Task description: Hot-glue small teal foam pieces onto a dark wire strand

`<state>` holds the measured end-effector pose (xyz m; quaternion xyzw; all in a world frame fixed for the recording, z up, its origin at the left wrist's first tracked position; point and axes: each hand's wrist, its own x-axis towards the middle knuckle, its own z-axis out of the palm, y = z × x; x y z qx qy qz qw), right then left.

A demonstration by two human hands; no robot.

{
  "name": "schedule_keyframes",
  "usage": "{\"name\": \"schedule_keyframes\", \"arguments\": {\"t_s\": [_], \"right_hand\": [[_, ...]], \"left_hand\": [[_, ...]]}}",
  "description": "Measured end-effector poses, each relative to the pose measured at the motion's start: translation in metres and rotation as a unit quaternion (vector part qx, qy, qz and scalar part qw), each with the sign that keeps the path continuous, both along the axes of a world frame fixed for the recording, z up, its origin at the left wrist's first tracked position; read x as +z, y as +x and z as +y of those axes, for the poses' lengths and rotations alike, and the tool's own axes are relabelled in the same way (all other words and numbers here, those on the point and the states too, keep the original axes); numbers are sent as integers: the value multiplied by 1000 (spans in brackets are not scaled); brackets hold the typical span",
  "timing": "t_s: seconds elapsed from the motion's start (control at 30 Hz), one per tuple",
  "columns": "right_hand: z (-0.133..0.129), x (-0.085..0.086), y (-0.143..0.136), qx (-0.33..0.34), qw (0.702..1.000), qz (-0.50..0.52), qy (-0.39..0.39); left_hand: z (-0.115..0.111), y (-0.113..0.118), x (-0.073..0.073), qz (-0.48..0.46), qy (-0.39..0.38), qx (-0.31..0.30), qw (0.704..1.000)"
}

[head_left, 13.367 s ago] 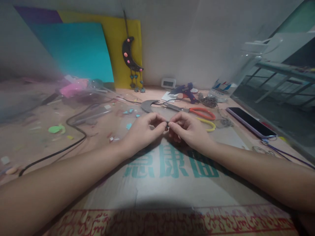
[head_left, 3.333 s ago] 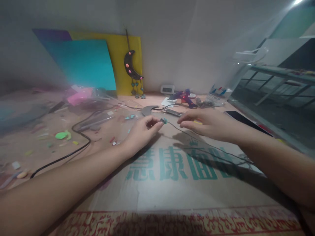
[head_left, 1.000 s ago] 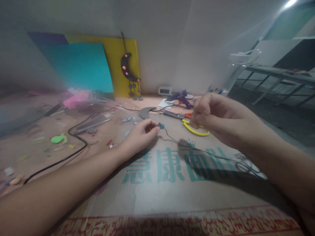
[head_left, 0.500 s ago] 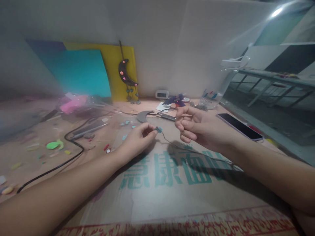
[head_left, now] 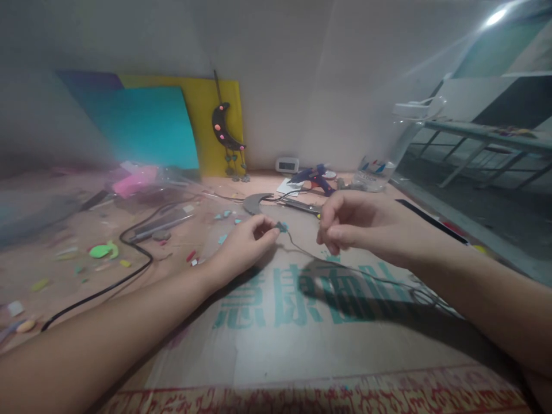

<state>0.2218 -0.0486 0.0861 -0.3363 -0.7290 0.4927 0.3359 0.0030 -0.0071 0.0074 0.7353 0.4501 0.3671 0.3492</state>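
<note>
left hand [head_left: 244, 247]: your grip is pinched shut, thumb and fingertips on the small teal piece
teal piece [head_left: 282, 227]: at your left fingertips, just above the cardboard [head_left: 267, 356]
cord [head_left: 345, 266]: leads from the teal piece, passes below your right hand [head_left: 362, 224] and ends up in loose loops near your right forearm
right hand: raised to the right of the teal piece, apart from it; your grip is part open, fingers loosely curled, with the palm's inside too hidden to tell more
grey crescent [head_left: 253, 203]: flat, beyond your left hand
scissors [head_left: 304, 206]: blades beside the crescent's right, handles mostly behind your right hand
glue gun [head_left: 317, 177]: farther back on the tabletop [head_left: 168, 287], near the small clock [head_left: 287, 165]
decorated moon [head_left: 222, 127]: hanging against the yellow sheet [head_left: 207, 164]
</note>
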Motion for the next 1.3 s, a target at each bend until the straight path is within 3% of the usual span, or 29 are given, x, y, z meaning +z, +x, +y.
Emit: {"name": "schedule_keyframes", "arguments": {"t_s": [0.1, 0.23, 0.43, 0.57, 0.73, 0.9, 1.03, 1.17, 1.3], "right_hand": [[-11, 11, -1, 46, 997, -63, 28], [-13, 14, -4, 8, 992, -84, 95], [-2, 2, -5, -33, 998, -44, 34], [5, -14, -11, -89, 989, -94, 65], [18, -26, -12, -145, 963, -184, 134], [23, -8, 2, -160, 927, -264, 215], [33, 6, 16, -144, 878, -377, 257], [54, 10, 38, -172, 844, -442, 252], [72, 6, 57, -194, 834, -471, 210]], "left_hand": [[1, 0, -1, 11, 14, 4, 1000], [0, 0, 2, 18, 22, -1, 1000], [-1, -1, 0, 11, 20, -11, 1000], [0, -2, -3, 18, 31, -16, 999], [0, -1, -2, 29, 37, -15, 999], [-2, 0, -1, 28, 25, -22, 999], [-2, -1, -1, 39, 33, -15, 999], [0, -1, -3, 30, 29, -16, 999], [1, -2, -5, 25, 13, -11, 1000]]}}
